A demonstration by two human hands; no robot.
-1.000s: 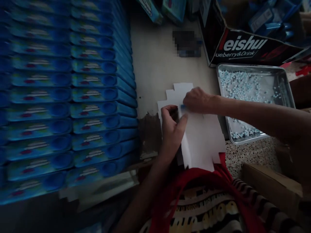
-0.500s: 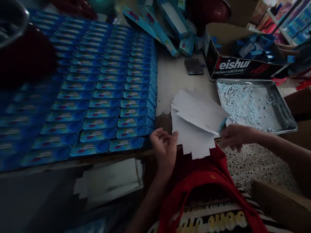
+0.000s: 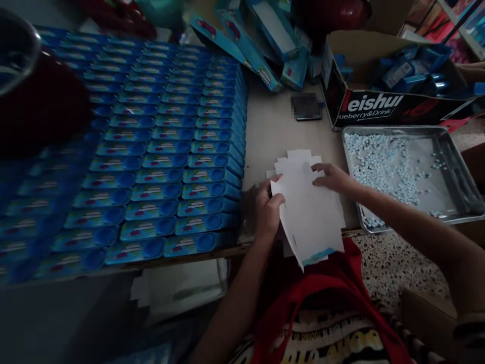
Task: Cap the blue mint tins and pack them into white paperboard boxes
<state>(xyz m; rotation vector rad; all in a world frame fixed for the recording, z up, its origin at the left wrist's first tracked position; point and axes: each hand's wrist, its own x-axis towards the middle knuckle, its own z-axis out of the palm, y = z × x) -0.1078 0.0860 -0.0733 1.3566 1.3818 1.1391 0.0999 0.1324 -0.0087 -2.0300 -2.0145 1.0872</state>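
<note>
A flat white carton blank (image 3: 312, 215) with notched flaps lies at the table's front edge, on top of other such sheets. A strip of blue print shows at its near end. My left hand (image 3: 268, 207) is closed on its left edge, thumb on top, and that side is bent upward. Over the upper right of the blank is my right hand (image 3: 332, 179), its fingers apart and the tips at the white surface. Nothing is gripped between them. Rows of blue packs (image 3: 206, 221) stand to the left of my left hand.
A metal tray (image 3: 413, 130) of small pale-blue pellets sits at the right. Behind it stands a printed cardboard box (image 3: 373, 108) with blue items inside. A dark phone-like object (image 3: 307, 107) and blue cartons (image 3: 257, 48) lie farther back. A dark red bucket (image 3: 41, 101) is at the left.
The top blank has turned so its blue-printed end points toward me. My left hand has closed on its left edge. My right hand has moved from its right corner to its upper part.
</note>
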